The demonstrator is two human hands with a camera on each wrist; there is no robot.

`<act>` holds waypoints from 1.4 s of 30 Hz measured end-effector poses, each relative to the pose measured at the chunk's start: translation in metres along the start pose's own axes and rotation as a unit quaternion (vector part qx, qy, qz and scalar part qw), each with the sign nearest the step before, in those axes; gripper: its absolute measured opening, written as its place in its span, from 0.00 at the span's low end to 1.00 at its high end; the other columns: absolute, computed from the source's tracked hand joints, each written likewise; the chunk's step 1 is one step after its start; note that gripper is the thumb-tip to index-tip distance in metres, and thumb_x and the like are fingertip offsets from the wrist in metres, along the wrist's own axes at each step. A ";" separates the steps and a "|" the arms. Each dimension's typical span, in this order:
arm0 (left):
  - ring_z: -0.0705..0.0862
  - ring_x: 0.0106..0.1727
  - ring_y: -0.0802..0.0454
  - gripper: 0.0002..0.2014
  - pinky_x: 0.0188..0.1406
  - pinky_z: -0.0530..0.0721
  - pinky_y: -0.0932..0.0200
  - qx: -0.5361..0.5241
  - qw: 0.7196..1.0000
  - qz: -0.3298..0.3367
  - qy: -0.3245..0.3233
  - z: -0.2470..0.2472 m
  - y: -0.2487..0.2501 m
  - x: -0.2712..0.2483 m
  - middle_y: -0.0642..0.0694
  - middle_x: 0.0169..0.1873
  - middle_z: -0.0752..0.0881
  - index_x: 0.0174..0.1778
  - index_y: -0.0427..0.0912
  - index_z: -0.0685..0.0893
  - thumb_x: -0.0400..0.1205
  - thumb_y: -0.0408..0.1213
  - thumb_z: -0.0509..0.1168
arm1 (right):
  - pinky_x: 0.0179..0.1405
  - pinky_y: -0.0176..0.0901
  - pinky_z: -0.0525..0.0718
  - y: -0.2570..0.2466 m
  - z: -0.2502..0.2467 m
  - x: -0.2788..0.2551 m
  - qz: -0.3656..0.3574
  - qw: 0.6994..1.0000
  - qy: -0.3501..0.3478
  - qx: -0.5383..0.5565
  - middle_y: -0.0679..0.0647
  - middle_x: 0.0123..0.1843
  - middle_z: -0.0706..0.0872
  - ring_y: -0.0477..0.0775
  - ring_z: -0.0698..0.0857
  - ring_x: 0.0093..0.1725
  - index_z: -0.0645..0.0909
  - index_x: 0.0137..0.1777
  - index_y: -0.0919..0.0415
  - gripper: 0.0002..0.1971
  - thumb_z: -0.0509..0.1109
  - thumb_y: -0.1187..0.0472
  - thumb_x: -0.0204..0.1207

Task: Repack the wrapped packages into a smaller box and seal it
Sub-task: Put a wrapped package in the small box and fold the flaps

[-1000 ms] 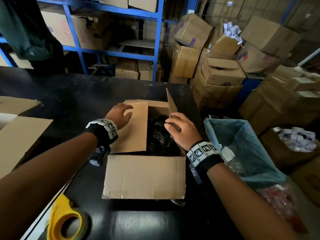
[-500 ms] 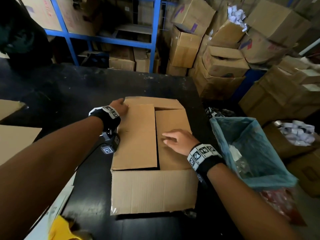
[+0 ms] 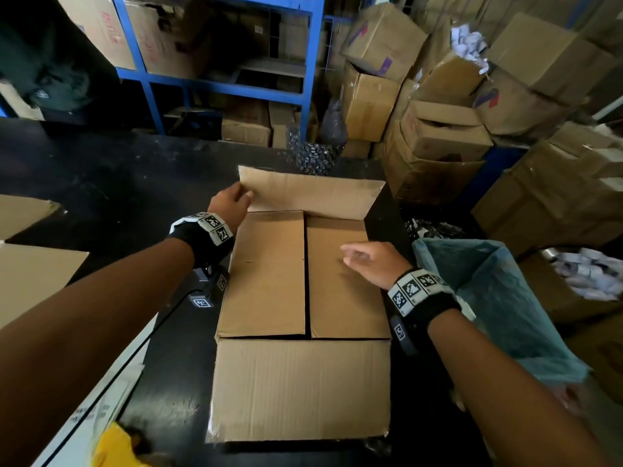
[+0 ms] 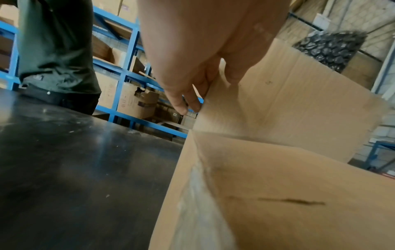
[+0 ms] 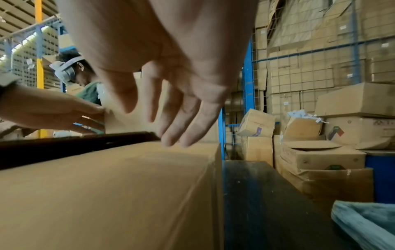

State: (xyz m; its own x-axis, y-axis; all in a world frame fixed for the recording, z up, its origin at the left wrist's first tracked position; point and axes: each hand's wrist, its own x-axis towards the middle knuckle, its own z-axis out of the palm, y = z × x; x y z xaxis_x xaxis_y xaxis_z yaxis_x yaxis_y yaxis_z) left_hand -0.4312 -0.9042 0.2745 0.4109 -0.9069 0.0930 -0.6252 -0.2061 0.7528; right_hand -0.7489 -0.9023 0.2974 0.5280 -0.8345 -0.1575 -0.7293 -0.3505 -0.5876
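Note:
The cardboard box [image 3: 269, 281] stands in the middle of the black table [image 3: 101, 197]. Its two inner flaps lie folded flat and hide the wrapped packages. The far flap [image 3: 313, 193] stands raised, and the near flap [image 3: 300, 389] lies out towards me. My left hand [image 3: 229, 200] pinches the far flap's left edge; in the left wrist view the thumb is on the inside of the flap [image 4: 288, 101] and the fingers [image 4: 183, 104] behind it. My right hand [image 3: 371, 264] rests flat on the right inner flap with straight fingers [image 5: 181, 128] touching the cardboard [image 5: 107, 186].
A yellow tape dispenser [image 3: 114, 446] lies at the near left edge. Flat cardboard [image 3: 30, 281] covers the table's left side. A bin with a blue bag [image 3: 499, 298] stands right of the table. Another person [image 4: 57, 50] stands across the table, with stacked boxes [image 3: 438, 136] behind.
Both inner flaps have been folded down over the black packages. My left hand moved from the left flap to the far flap and raised it. My right hand stays on the right flap.

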 end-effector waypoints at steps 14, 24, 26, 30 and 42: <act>0.82 0.49 0.52 0.16 0.48 0.73 0.61 -0.044 0.997 0.035 0.046 -0.009 0.004 -0.047 0.46 0.49 0.87 0.56 0.43 0.84 0.85 0.50 0.57 | 0.78 0.49 0.65 -0.086 -0.044 0.090 -0.024 0.996 0.062 -0.066 0.51 0.81 0.68 0.56 0.67 0.80 0.66 0.79 0.45 0.27 0.62 0.43 0.81; 0.85 0.58 0.48 0.17 0.58 0.76 0.63 -0.026 0.991 0.080 0.109 -0.008 -0.002 -0.061 0.43 0.57 0.87 0.63 0.42 0.84 0.83 0.46 0.63 | 0.65 0.33 0.69 -0.089 -0.029 0.076 -0.085 0.985 0.130 -0.068 0.54 0.66 0.85 0.53 0.80 0.68 0.85 0.64 0.58 0.15 0.72 0.60 0.77; 0.82 0.61 0.44 0.17 0.62 0.76 0.57 0.004 0.991 0.070 0.118 -0.008 0.001 -0.059 0.41 0.61 0.84 0.62 0.43 0.85 0.83 0.48 0.61 | 0.66 0.33 0.70 -0.089 -0.036 0.066 -0.101 0.980 0.168 -0.022 0.54 0.64 0.86 0.52 0.82 0.67 0.85 0.63 0.60 0.15 0.72 0.61 0.77; 0.80 0.63 0.39 0.19 0.63 0.77 0.52 0.018 0.993 0.020 0.111 -0.011 0.019 -0.053 0.35 0.60 0.83 0.66 0.43 0.82 0.85 0.48 0.57 | 0.71 0.43 0.76 -0.082 -0.051 0.049 -0.100 0.971 0.211 0.056 0.55 0.64 0.86 0.52 0.82 0.66 0.84 0.63 0.60 0.17 0.73 0.62 0.74; 0.44 0.84 0.40 0.51 0.76 0.46 0.25 0.338 0.903 0.100 -0.246 0.044 0.037 -0.105 0.46 0.84 0.43 0.82 0.58 0.40 0.71 0.68 0.64 | 0.58 0.53 0.84 -0.016 -0.002 -0.009 0.034 0.990 0.135 -0.028 0.58 0.55 0.87 0.60 0.84 0.55 0.82 0.58 0.57 0.13 0.71 0.58 0.74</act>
State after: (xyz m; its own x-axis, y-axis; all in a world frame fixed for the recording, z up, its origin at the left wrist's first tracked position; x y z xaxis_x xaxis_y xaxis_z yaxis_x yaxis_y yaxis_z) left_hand -0.5272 -0.8330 0.2639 0.0044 -0.9700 -0.2429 -0.9849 -0.0462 0.1668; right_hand -0.7428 -0.8899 0.3104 0.3467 -0.9376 0.0260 -0.7869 -0.3058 -0.5360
